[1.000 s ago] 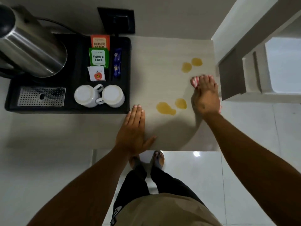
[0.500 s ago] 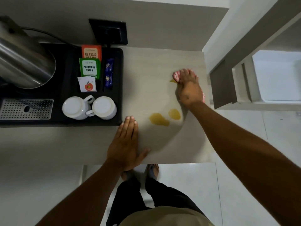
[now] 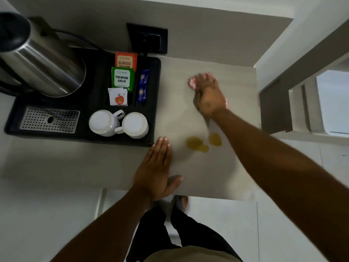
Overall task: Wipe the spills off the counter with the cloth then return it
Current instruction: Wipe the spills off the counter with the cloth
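The right hand (image 3: 208,98) presses flat on the pink cloth (image 3: 192,83) at the far part of the table (image 3: 236,167), fingers spread over it; the left hand (image 3: 154,171) lies open and empty, braced near the front edge. Best to keep the palm flat and draw the cloth back over the two yellow spills (image 3: 203,142) near the front; two white cups (image 3: 119,123), three tea sachets (image 3: 122,77), one kettle (image 3: 40,59).

**Small tea nook, pale and dim**

Plain grey wall (image 3: 217,35) at the far side with a black socket plate (image 3: 147,38). Glossy white tiled floor (image 3: 283,214) nearby. Grey and white cabinetry (image 3: 279,110) on the right.
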Motion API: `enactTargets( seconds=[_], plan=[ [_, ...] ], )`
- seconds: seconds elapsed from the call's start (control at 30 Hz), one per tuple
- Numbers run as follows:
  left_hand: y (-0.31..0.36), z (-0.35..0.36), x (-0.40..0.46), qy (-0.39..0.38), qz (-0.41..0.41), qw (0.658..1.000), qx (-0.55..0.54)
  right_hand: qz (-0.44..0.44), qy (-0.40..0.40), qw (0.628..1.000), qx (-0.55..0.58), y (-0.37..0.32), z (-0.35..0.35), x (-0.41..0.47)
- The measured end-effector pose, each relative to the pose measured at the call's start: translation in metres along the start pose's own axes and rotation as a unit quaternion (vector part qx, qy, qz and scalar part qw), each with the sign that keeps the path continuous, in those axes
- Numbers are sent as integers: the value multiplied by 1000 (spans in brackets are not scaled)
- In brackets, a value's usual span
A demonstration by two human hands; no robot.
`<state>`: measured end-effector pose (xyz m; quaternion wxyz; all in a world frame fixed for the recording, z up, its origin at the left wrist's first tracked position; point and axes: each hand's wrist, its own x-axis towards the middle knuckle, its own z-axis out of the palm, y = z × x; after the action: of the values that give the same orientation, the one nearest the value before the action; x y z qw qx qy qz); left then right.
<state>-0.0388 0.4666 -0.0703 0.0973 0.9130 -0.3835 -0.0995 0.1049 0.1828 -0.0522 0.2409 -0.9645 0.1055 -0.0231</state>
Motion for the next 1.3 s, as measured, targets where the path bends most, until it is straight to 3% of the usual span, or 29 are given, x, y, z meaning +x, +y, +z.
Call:
enactTargets(
  seconds=[0.1, 0.23, 0.33, 0.47, 0.6, 0.77, 0.83, 0.9, 1.03, 1.17, 1.3],
  plan=[
    [-2, 2, 1, 4, -5, 1000, 5, -45, -19, 998, -42, 25, -3, -50],
    [-3, 6, 2, 4, -6, 1000, -8, 81, 26, 995, -52, 79, -32, -47],
    [-3, 7, 2, -2, -4, 1000, -17, 135, 47, 988, -54, 67, -32, 1],
    [-3, 6, 3, -11, -7, 1000, -13, 41, 27, 998, -44, 10, -12, 35],
    [-4, 5, 1, -5, 0, 1000, -14, -84, -42, 995, -26, -43, 19, 6],
    [-5, 8, 2, -15, -8, 1000, -8, -236, -123, 961, -75, -1, 7, -81],
    [-6, 9, 1, -13, -4, 1000, -9, -219, -116, 966, -77, 34, -15, -86],
    [-6, 9, 1, -3, -3, 1000, -5, -142, -95, 983, -71, 49, -29, -64],
    [-3, 5, 0, -1, -3, 1000, -6, -69, -56, 995, -51, 21, -19, -13],
    [-3, 2, 1, -19, -9, 1000, 0, -134, -100, 985, -50, -18, 0, -29],
    [-2, 2, 0, -6, -8, 1000, -2, -198, -133, 969, -68, -24, 7, -125]
  ],
)
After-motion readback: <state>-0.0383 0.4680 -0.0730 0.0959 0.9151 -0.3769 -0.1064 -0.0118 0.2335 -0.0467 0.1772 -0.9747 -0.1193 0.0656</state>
